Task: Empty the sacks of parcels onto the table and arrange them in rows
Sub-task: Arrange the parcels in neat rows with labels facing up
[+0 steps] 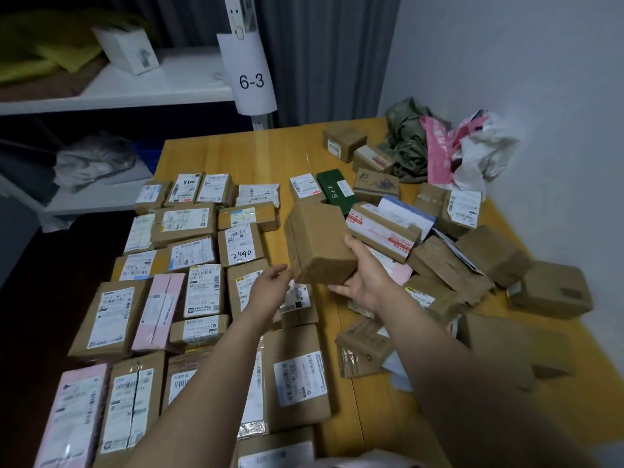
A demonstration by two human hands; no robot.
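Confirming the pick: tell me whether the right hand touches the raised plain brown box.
Touching. Head view: the right hand grips the brown box, thumb on its side, fingers underneath.

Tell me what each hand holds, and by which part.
The right hand grips the plain brown box by its near end; the left hand holds nothing.

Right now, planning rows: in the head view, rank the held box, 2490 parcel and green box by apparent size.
1. Held box, nearer the camera.
2. 2490 parcel and green box: alike, green partly hidden.
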